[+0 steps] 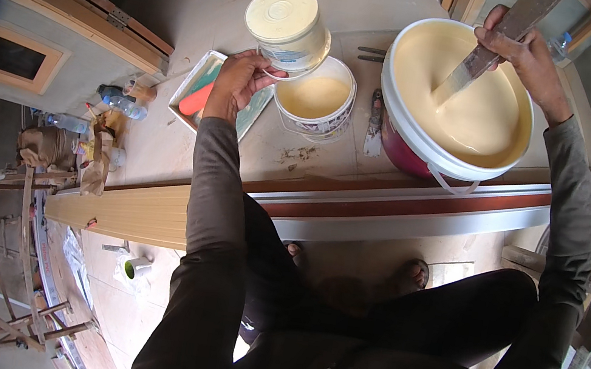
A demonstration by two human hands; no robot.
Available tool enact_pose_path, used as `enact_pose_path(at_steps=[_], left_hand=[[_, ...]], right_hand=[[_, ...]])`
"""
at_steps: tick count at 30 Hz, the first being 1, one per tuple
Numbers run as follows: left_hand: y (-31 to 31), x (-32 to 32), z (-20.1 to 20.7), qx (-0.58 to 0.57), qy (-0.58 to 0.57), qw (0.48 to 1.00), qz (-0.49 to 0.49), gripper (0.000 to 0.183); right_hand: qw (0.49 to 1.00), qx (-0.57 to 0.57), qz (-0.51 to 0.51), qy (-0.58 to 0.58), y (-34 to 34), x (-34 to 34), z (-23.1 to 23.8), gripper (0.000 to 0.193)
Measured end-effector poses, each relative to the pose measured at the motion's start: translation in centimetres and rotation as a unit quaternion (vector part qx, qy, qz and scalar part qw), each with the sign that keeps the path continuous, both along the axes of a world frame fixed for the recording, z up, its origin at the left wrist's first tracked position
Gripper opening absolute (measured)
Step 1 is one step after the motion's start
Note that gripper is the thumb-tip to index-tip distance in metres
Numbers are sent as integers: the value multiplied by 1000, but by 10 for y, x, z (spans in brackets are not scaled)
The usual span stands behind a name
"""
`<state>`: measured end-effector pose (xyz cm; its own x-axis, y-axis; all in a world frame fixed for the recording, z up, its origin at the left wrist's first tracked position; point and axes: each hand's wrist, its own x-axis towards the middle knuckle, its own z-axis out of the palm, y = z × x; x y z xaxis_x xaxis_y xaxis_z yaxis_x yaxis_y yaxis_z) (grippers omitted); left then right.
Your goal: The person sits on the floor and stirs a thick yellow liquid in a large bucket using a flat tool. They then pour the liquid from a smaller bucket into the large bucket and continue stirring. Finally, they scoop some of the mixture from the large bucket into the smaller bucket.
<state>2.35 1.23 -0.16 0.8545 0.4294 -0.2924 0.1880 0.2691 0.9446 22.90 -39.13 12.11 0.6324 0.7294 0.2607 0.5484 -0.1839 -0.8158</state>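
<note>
The left hand (243, 77) has its fingers closed on the lower rim of a pale tub (292, 40), held beyond them by a small bucket (326, 126). The right hand's (518, 51) fingers wrap a flat stick (474, 64), its tip below them in the large bucket (398, 145) near the floor's (170, 154) right edge.

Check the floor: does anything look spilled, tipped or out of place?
Brown smears mark the floor tiles beside the small white bucket, possibly a drip or spill. At lower left, a white cup-like container with a green interior lies on its side, seemingly tipped over.
</note>
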Motion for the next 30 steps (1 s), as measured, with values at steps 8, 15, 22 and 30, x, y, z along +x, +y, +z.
enact_pose_path(at_steps=[8, 15, 22, 30], left_hand=[[46, 0, 12, -24, 51, 996, -67, 22], [95, -38, 10, 29, 33, 998, -34, 15], [116, -132, -102, -53, 20, 988, 141, 14], [87, -149, -218, -174, 20, 930, 322, 27]], right_hand=[[988, -38, -116, -97, -25, 12, -9, 26], [977, -144, -150, -48, -68, 19, -35, 34], [970, -83, -223, -45, -76, 14, -34, 26], [981, -77, -180, -4, -51, -30, -4, 17]])
